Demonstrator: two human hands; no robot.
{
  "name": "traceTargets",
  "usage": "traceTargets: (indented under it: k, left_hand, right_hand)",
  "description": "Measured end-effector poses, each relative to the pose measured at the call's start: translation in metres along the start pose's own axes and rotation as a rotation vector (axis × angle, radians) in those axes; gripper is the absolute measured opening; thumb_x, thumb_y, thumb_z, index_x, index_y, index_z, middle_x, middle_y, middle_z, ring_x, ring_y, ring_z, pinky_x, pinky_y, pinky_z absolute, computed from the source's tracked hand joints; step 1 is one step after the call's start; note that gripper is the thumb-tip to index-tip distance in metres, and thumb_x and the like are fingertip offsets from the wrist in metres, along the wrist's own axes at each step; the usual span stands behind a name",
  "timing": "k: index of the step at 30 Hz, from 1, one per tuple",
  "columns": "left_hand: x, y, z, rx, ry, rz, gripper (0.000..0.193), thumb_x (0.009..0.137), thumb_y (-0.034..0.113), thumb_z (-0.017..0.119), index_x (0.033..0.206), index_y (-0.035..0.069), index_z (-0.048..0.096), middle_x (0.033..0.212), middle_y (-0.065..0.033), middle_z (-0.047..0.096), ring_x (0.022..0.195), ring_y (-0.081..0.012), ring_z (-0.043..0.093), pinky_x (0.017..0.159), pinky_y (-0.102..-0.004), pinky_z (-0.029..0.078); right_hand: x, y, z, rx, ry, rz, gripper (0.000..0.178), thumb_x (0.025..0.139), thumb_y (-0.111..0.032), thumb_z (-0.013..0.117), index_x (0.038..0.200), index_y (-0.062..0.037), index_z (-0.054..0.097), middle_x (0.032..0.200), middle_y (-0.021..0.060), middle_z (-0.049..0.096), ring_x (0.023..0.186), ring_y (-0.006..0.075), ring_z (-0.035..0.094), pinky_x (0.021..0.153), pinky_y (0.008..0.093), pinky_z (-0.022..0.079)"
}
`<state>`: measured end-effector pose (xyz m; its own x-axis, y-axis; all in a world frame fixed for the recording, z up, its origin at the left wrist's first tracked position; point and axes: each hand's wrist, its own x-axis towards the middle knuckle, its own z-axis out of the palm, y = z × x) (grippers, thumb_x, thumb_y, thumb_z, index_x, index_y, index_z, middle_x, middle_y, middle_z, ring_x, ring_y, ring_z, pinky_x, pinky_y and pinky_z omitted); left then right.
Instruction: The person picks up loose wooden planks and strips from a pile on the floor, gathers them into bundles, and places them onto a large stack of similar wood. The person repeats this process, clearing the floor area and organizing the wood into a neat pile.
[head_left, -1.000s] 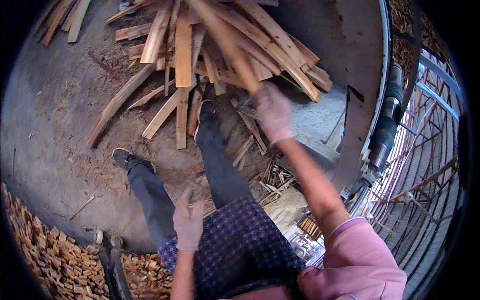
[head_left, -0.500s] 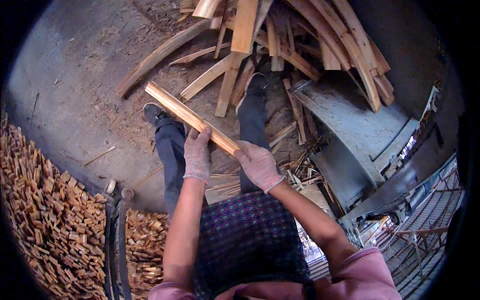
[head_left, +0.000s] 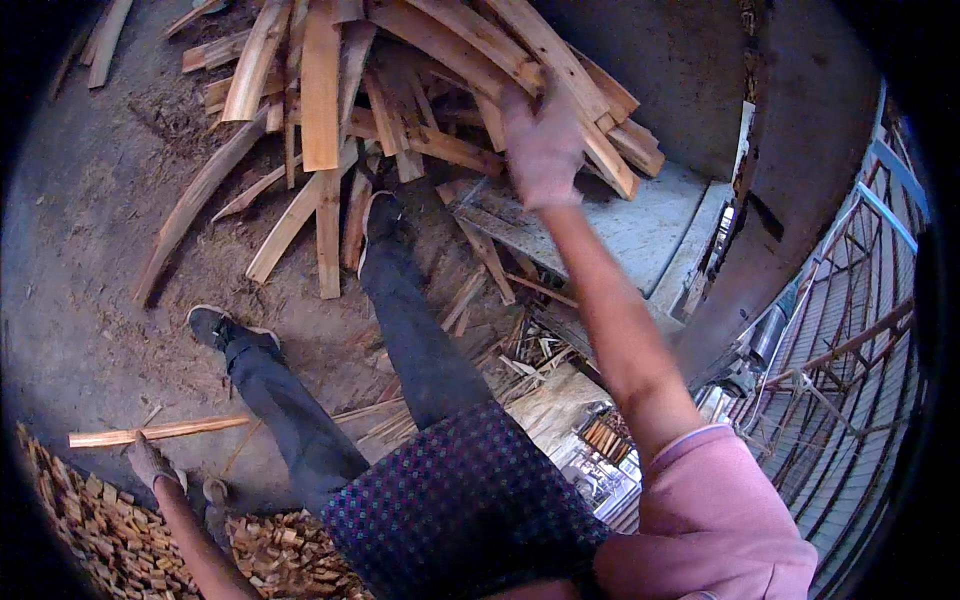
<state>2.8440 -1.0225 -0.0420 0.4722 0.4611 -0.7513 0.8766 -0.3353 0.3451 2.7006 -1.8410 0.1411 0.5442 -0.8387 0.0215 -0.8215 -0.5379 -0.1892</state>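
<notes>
A pale, narrow wooden strip [head_left: 190,428] lies across my left hand's reach at the lower left, above the small cut pieces. My gloved left hand [head_left: 152,462] has its fingers closed on the strip near its left end. Up at the board pile, my gloved right hand [head_left: 545,150] is in front of the long boards [head_left: 545,45], somewhat blurred. Its thumb and fingers look apart, and whether they touch a board I cannot tell. Several other rough boards [head_left: 320,90] fan out from the heap toward my feet.
Below my left hand spreads a mass of small cut wood pieces [head_left: 120,530]. A grey metal machine table [head_left: 630,225] stands under the boards at right. Wood scraps [head_left: 540,360] lie beside my leg, and a metal-barred frame [head_left: 850,330] rises far right.
Both hands were on the strip in front of me. My left hand has carried it to the lower left, while my right hand let go and reached up to the boards. The view has shifted right.
</notes>
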Motion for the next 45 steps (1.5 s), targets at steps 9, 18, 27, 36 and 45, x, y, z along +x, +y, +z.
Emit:
traceTargets:
  k: [9, 18, 27, 36, 45]
  left_hand:
    - [-0.328, 0.126, 0.342, 0.276, -1.031, 0.271, 0.076, 0.095, 0.036, 0.069, 0.152, -0.008, 0.045, 0.153, -0.0233, 0.054, 0.141, -0.0302, 0.052, 0.116, -0.0381, 0.040]
    - [-0.391, 0.135, 0.552, -0.313, -1.540, 0.373, 0.068, 0.101, 0.047, 0.067, 0.148, 0.000, 0.054, 0.145, -0.0089, 0.059, 0.128, -0.0197, 0.057, 0.110, -0.0338, 0.044]
    - [-0.447, 0.162, 0.609, -0.549, -1.652, -0.011, 0.058, 0.099, 0.038, 0.067, 0.148, 0.009, 0.055, 0.137, -0.0111, 0.064, 0.122, -0.0248, 0.061, 0.106, -0.0372, 0.046]
    - [-0.440, 0.184, 0.571, -0.466, -1.485, -0.227, 0.069, 0.094, 0.046, 0.075, 0.144, 0.002, 0.058, 0.147, -0.0132, 0.057, 0.134, -0.0238, 0.055, 0.114, -0.0384, 0.040]
    - [-0.412, 0.174, 0.551, -0.512, -1.425, -0.227, 0.059, 0.094, 0.038, 0.076, 0.138, 0.003, 0.058, 0.129, -0.0124, 0.065, 0.119, -0.0277, 0.065, 0.103, -0.0439, 0.056]
  right_hand:
    - [0.139, 0.069, 0.034, -0.735, 0.021, -0.098, 0.047, 0.106, -0.031, 0.052, 0.146, -0.0068, 0.057, 0.146, 0.0227, 0.057, 0.129, 0.0349, 0.060, 0.101, 0.0470, 0.053]
    - [0.205, 0.092, 0.004, -1.186, -0.883, -0.375, 0.073, 0.096, -0.052, 0.059, 0.155, -0.0128, 0.046, 0.160, 0.0163, 0.043, 0.142, 0.0357, 0.046, 0.113, 0.0487, 0.039]
    - [0.187, 0.081, -0.022, -1.073, -1.091, -0.589, 0.100, 0.085, -0.073, 0.063, 0.163, -0.0184, 0.035, 0.170, 0.0088, 0.029, 0.154, 0.0333, 0.028, 0.125, 0.0518, 0.020]
    - [0.132, 0.064, -0.001, -0.345, -0.734, -0.112, 0.094, 0.094, -0.084, 0.039, 0.121, -0.0003, 0.072, 0.121, 0.0297, 0.069, 0.117, 0.0437, 0.064, 0.105, 0.0473, 0.045]
    - [0.069, 0.051, -0.034, 0.454, -0.748, 0.189, 0.061, 0.085, -0.028, 0.077, 0.139, -0.0047, 0.062, 0.130, 0.0177, 0.070, 0.124, 0.0341, 0.064, 0.107, 0.0365, 0.051]
